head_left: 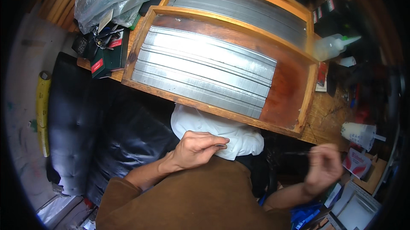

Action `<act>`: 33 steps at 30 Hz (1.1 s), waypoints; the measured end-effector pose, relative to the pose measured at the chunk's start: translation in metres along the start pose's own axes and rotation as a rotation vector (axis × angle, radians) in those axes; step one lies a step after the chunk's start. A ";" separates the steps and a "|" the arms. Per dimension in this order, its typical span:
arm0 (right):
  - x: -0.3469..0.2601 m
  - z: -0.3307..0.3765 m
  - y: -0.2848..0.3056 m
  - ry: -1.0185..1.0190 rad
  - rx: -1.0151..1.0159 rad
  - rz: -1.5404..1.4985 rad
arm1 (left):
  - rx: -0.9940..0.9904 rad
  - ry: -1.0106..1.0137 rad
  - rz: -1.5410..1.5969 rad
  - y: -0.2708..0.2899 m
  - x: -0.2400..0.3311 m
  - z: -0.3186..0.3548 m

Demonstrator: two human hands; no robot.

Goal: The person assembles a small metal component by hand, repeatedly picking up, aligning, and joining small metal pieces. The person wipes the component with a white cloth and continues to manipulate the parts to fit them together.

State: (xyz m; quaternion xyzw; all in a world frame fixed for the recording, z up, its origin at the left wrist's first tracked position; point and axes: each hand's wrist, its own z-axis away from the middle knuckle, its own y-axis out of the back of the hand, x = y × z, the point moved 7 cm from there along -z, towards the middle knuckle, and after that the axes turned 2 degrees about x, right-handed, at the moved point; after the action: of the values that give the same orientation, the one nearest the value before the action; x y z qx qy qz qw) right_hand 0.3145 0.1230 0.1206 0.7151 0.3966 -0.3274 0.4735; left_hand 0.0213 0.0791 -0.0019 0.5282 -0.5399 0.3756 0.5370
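Brown cloth garment (pixel 192 200); left hand (pixel 195 149), fingertips pressed together, contents unclear; right hand (pixel 324 169), blurred, apparently pinching thin dark rod (pixel 297 153) off worktop's (pixel 326 117) front edge; shallow wooden tray (pixel 287 93) there, containing silver metal strips (pixel 205 72).

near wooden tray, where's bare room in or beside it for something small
Inside the near wooden tray, the reddish-brown floor is bare between the metal strips and right rim. A tabletop patch lies free between that rim and the plastic cup. Crowded: the left end, with a plastic bag and dark green box.
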 end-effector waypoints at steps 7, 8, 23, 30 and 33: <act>-0.001 0.052 -0.148 0.024 -0.470 -0.245 | 0.010 0.012 0.011 0.000 0.007 -0.002; 0.000 0.056 -0.152 0.016 -0.454 -0.272 | 0.002 0.021 0.011 0.000 0.008 -0.003; 0.006 0.060 -0.157 -0.063 -0.522 -0.320 | -0.042 0.029 0.000 -0.003 0.008 -0.001; 0.010 0.061 -0.150 -0.084 -0.510 -0.278 | -0.026 0.184 0.096 -0.008 0.004 0.002; 0.020 0.065 -0.143 -0.124 -0.494 -0.273 | -0.030 0.221 0.095 -0.007 0.002 0.001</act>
State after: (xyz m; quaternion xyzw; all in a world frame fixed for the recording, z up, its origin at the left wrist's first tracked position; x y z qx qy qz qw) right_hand 0.1920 0.1007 0.0221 0.4969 0.5269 -0.3247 0.6083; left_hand 0.0281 0.0766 -0.0014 0.4492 -0.5076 0.4485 0.5826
